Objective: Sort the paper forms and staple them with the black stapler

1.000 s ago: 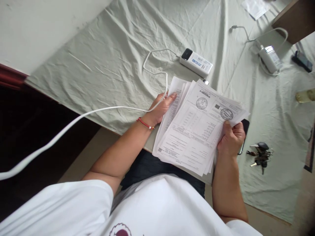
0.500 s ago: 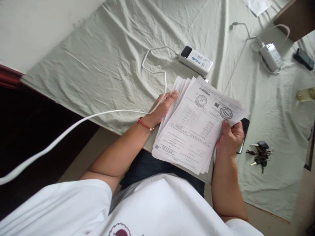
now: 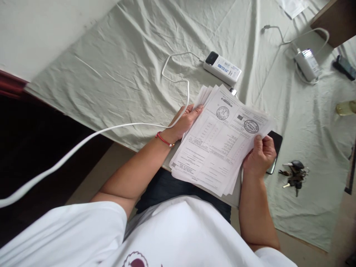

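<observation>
A loose stack of printed papers [image 3: 211, 144] is held between both hands over the table's near edge, its sheets slightly fanned out. The top sheet bears two round stamps, a barcode and small print. My left hand [image 3: 185, 121] grips the stack's left edge, thumb on top and the other fingers partly hidden beneath. On the right edge, my right hand [image 3: 260, 155] is closed with its thumb over the top sheet. A dark phone [image 3: 276, 150] lies on the cloth just behind my right hand, which partly covers it. A white cable [image 3: 122, 128] runs past my left wrist.
Beyond the papers, a white power bank [image 3: 222, 69] lies on the pale green tablecloth [image 3: 133, 40] with the cable plugged in. Keys [image 3: 295, 174] lie to the right. Farther right are a white device [image 3: 307, 65], a dark device [image 3: 344, 67], a bottle [image 3: 346, 108] and a brown box [image 3: 335, 22].
The top sheet has shifted slightly left across the stack, and my right thumb now sits nearer its edge. More of the metal piece beside the power bank shows.
</observation>
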{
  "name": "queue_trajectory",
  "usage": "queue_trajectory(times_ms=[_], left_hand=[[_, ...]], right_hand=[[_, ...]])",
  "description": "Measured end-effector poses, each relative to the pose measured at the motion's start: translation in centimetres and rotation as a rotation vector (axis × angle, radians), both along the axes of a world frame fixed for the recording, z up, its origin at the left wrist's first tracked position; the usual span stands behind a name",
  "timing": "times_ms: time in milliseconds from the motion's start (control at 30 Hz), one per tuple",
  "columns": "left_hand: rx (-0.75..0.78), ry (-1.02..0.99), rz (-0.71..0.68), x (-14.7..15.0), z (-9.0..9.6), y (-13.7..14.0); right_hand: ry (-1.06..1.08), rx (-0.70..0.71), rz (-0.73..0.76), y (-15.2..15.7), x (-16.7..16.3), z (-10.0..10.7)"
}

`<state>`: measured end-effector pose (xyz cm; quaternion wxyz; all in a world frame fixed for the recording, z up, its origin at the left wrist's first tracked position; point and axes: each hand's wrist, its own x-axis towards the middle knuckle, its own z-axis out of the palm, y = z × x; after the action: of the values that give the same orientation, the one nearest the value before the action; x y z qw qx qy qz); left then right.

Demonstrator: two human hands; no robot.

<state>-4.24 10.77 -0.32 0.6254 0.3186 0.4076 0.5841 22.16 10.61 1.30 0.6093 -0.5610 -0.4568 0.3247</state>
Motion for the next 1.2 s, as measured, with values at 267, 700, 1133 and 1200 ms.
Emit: queue_trajectory(times_ms=[267, 700, 1133, 1200], left_hand=[[-0.038, -0.032, 0.058, 0.0, -0.3, 0.2], [-0.021, 0.039, -0.023, 0.1, 0.7, 0.0], [0.031, 0.117, -0.083, 0.0, 0.7, -0.4], [0.026, 0.097, -0.08, 0.0, 0.5, -0.4]], right_hand=[[-0.14, 0.032, -0.131, 0.6, 1.3, -0.3], [-0.163, 0.068, -0.116, 0.6, 1.5, -0.4], [-0.19, 0.05, -0.118, 0.3, 0.8, -0.1], [-0.195, 0.048, -0.124, 0.3, 0.8, 0.0]])
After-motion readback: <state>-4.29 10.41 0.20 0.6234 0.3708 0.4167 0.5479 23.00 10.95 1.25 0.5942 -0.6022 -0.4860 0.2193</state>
